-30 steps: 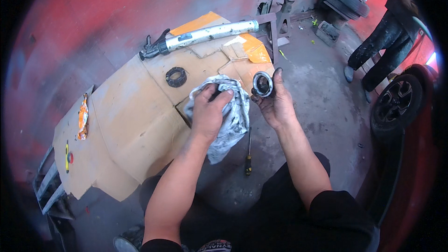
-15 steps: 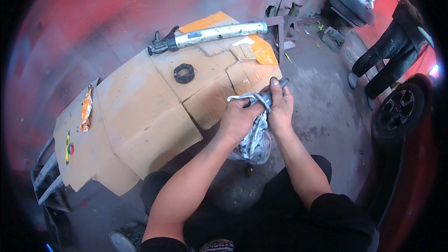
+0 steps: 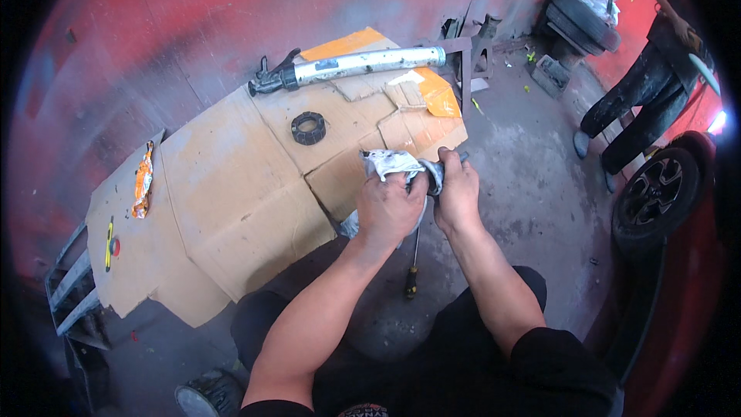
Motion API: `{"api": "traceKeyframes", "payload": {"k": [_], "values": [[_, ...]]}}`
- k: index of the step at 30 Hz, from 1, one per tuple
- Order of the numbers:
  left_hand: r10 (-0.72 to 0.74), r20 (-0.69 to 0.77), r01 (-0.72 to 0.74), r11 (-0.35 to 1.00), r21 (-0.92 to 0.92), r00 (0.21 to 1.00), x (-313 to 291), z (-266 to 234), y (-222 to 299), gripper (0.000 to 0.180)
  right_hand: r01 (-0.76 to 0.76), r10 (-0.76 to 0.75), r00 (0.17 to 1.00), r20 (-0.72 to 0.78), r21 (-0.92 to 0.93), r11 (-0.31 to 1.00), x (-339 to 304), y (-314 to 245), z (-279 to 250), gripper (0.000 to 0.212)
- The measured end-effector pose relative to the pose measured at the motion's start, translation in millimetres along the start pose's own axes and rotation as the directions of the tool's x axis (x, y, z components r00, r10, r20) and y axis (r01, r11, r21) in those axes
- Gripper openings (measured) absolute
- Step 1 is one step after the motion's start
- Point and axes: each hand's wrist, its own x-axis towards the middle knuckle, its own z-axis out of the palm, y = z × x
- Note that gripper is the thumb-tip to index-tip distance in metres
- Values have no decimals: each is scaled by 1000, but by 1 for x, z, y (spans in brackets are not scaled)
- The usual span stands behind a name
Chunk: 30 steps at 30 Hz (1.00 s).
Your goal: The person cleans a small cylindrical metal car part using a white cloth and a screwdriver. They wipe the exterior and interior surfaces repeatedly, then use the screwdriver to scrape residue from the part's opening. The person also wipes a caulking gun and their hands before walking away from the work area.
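Both of my hands are together over the near right edge of the cardboard. A white, grey-stained rag (image 3: pixel 392 164) is bunched in my left hand (image 3: pixel 391 205), its fingers closed on it. My right hand (image 3: pixel 458 191) is closed round a small dark grey part (image 3: pixel 463 157), whose tip pokes out beyond the thumb; its full shape is hidden. A fold of the rag wraps the part between the hands. Below them a screwdriver (image 3: pixel 412 282) with a black and yellow handle lies on the floor. Farther off, a black ring-shaped collar (image 3: pixel 308 128) rests on the cardboard.
A silver-barrelled sealant gun (image 3: pixel 363 65) lies across the far edge of the cardboard (image 3: pixel 231 185). An orange-and-white crumpled wrapper (image 3: pixel 143 180) and a yellow utility knife (image 3: pixel 109 243) are at left. A can (image 3: pixel 210 395) stands near me. Another person (image 3: pixel 644 93) stands by a car wheel (image 3: pixel 658 188).
The rag's hanging part has swung up and left from below my hands, baring the screwdriver's shaft. My hands have dropped slightly, with both still closed.
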Motion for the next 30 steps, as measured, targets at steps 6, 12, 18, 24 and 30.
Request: {"api": "traceKeyframes", "payload": {"k": [6, 12, 18, 24, 30], "values": [[118, -233, -108, 993, 55, 965, 14, -17, 2, 23, 53, -52, 999, -15, 39, 998, -3, -12, 3, 25], [-431, -88, 305, 754, -581, 898, 45, -62, -15, 30, 256, -222, 942, 250, -113, 960, 9, -15, -24, 37], [-294, 171, 332, 683, -650, 940, 40, -64, 0, 28, 353, -241, 821, 518, -129, 927, 17, -24, -35, 39], [-58, 320, 172, 924, -340, 946, 18, -56, 15, 28, 384, -239, 820, 519, -190, 903, 7, -38, -26, 23], [256, 268, -263, 965, -9, 929, 23, -46, 2, 31, 440, -217, 812, 542, -323, 838, -1, -35, -15, 18]]}}
